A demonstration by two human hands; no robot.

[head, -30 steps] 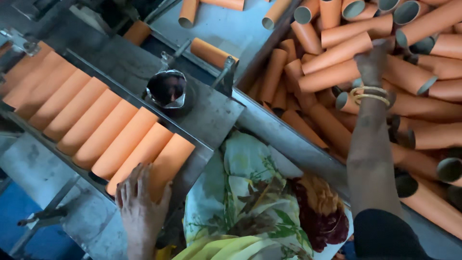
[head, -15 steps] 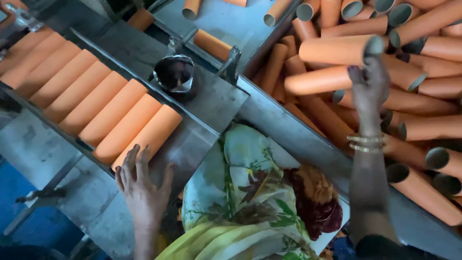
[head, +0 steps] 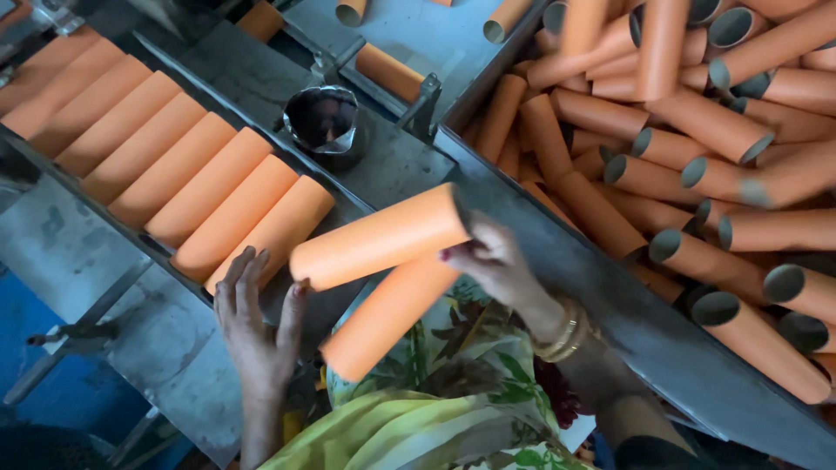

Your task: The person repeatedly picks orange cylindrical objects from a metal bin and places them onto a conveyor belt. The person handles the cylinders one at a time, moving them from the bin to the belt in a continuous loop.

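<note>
Bin: a grey metal bin [head: 488,78] right of the grey metal sloping tray, heaped with loose orange cardboard tubes [head: 697,122], many showing dark hollow ends.
Tray: the grey metal sloping tray [head: 78,252] carries a row of orange cardboard tubes [head: 165,157] lying side by side, each touching the next.
Held tubes: two long orange cardboard tubes, just right of the tray's lower end; the upper tube [head: 379,237] lies nearly level, the lower tube [head: 387,315] slants down beneath it, over a flowered cloth.
Right hand [head: 492,257]: fingers curled round the right ends of both held tubes, gripping them; gold bangles [head: 566,329] on the wrist.
Left hand [head: 257,318]: fingers spread and nearly straight, flat at the tray's lower end, fingertips touching the last tube of the row, thumb by the upper tube's left end; it grips nothing.
Cup: a small dark round metal cup [head: 324,122] stands between tray and bin.
</note>
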